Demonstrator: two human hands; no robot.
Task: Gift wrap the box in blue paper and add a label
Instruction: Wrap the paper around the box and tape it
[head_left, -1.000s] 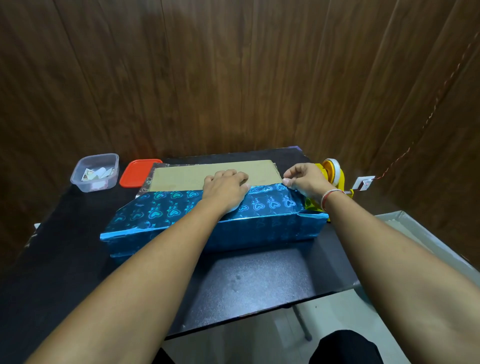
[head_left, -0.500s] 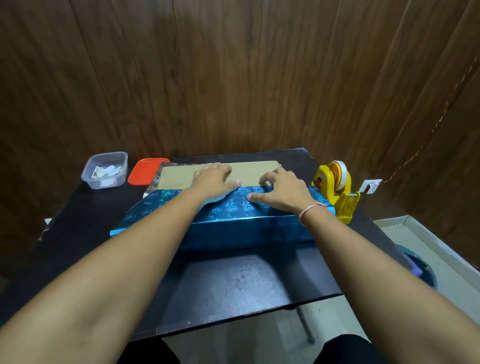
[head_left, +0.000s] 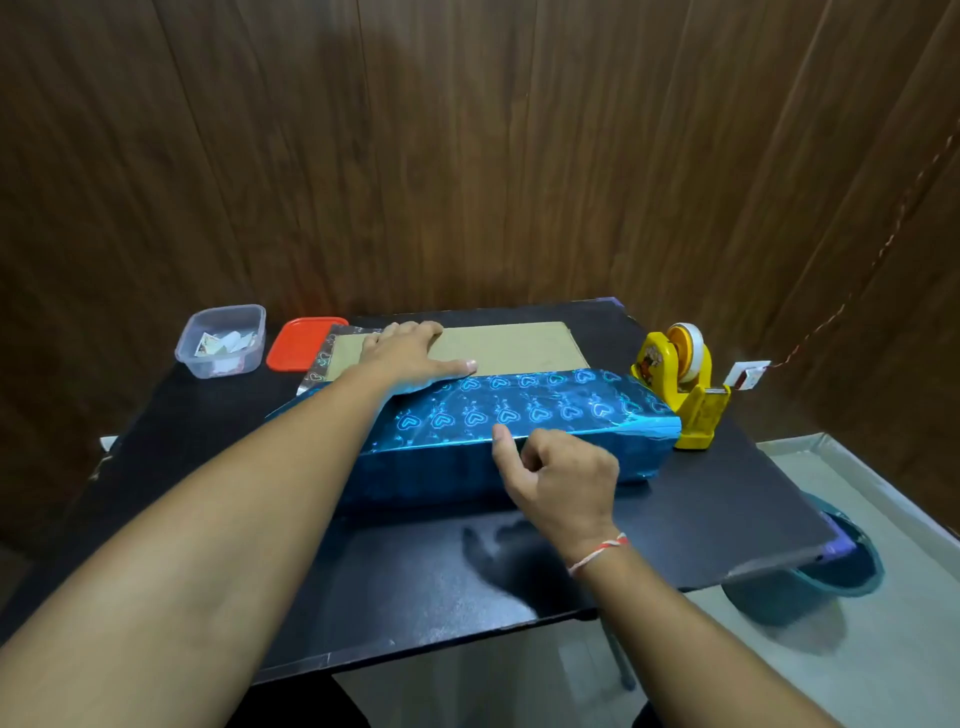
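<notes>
Pressing flat with straight fingers, the left hand (head_left: 410, 356) pins the blue paper (head_left: 519, 410) where its near flap has been folded up over the top of the box (head_left: 498, 345), which lies lengthwise across the middle of the dark tabletop (head_left: 701, 499). Only the near half of the box top is covered; the far half shows bare brown cardboard, and a strip of paper, silver side up, pokes out from under the far left corner. The right hand (head_left: 558, 480) hovers just in front of the box's near edge, fingers loosely curled and holding nothing, thumb tip close to the fold line. This looks like the first wrap-over step: one flap laid, not yet fastened, with the far flap and both ends left to do, and no label on. A yellow tape dispenser (head_left: 680, 384) stands just beside the right end of the box, within easy reach of the free hand. The next move probably calls for tearing off a piece of tape while the left hand keeps its pressure, since the shiny paper seems likely to spring back if released. A clear tub (head_left: 223, 340) holding small paper slips, possibly the labels, sits at the far left corner beside a red lid (head_left: 298, 343).
</notes>
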